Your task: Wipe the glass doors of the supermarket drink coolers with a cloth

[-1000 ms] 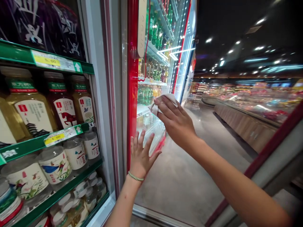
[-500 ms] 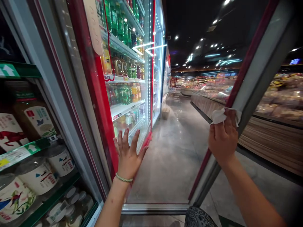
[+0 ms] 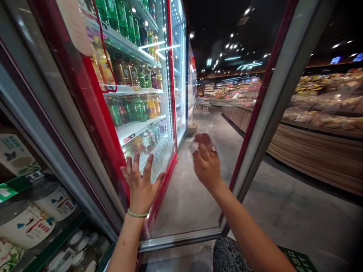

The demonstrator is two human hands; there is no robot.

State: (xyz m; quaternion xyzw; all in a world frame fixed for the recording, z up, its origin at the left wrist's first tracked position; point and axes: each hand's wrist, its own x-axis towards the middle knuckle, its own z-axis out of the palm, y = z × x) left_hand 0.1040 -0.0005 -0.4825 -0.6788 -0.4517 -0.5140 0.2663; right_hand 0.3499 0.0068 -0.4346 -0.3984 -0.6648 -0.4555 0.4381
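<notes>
A glass door with a metal frame stands swung out in front of me. Against its pane, toward the left side, my left hand is spread with fingers apart; a light green band circles the wrist. My right hand is at the middle of the pane, blurred by motion, with a white tissue under its fingers. Through the glass show the lit shelves of a drinks fridge with several bottles.
Jars and bottles stand on shelves at the lower left, beside the door. The door's grey side frame slants up on the right. Beyond lie a floor aisle and wood-sided display counters with packaged goods.
My right hand has moved left with the tissue, from the door's right frame to the middle of the glass. My left hand stays spread on the pane. The view has shifted slightly.
</notes>
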